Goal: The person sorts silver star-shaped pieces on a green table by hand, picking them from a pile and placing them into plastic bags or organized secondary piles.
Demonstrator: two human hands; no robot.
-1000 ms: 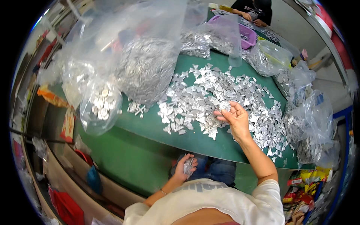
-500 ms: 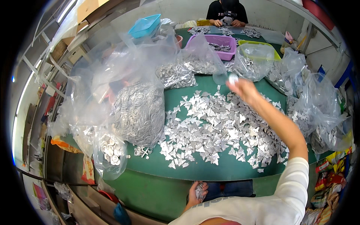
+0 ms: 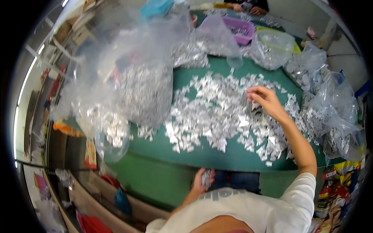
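My right hand (image 3: 266,101) hovers over the right part of a wide spread of small, flat, silver metal pieces (image 3: 210,103) on the green table. Its fingers are loosely bent and apart, and I see nothing between them. Down at the table's front edge, near my lap, my left hand (image 3: 200,181) is closed round a clump of silver metal pieces (image 3: 206,179). The exact shape of those held pieces is too small to make out.
Large clear bags (image 3: 143,93) of metal parts crowd the left; more bags (image 3: 330,105) line the right. Behind the pile stand a purple basket (image 3: 244,38) and a yellow-green basket (image 3: 297,47). Across the table another person's hands (image 3: 256,10) work over silver pieces.
My right hand has come back toward me from near the far bags to above the pile. The round pale piece at its fingertips no longer shows. My left hand still grips its clump; the view has tilted down.
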